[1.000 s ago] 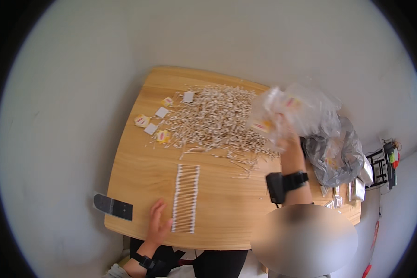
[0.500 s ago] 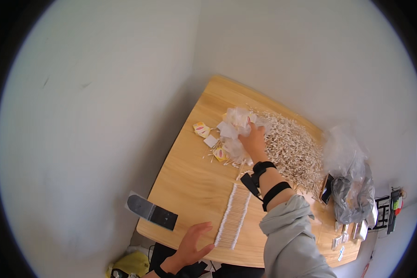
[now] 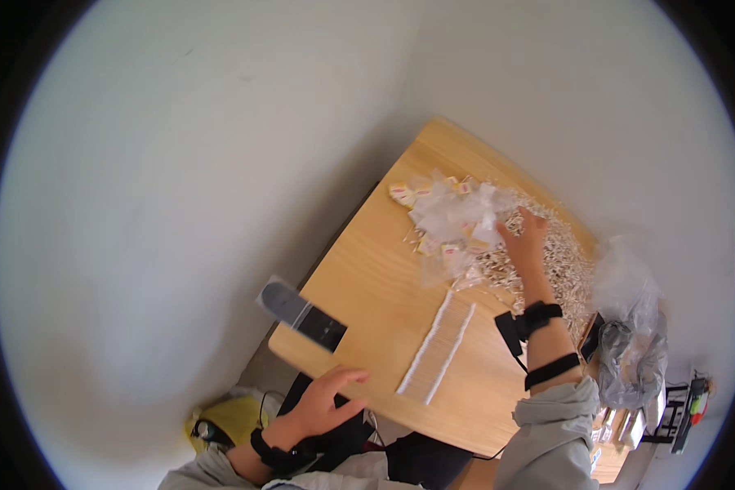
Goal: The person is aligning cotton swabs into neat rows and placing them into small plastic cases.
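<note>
A row of cotton swabs lies side by side on the wooden table, in front of a large loose heap of cotton swabs. My right hand reaches over the heap's left part, thumb and fingers apart, with nothing visible between them. Just left of it lie crumpled clear plastic bags with small white and yellow cards among them. My left hand hovers by the near table edge, fingers spread, holding nothing. Motion smears the picture somewhat.
On the wooden table, a dark flat strip with a rounded end juts over the left edge. Grey and clear plastic bags stand at the right, near small packs. Walls close in behind and left. A yellow bag sits below.
My right hand has moved right, out of the plastic bags and over the swabs. The bags and cards lie more spread out. The whole view has shifted and turned slightly.
</note>
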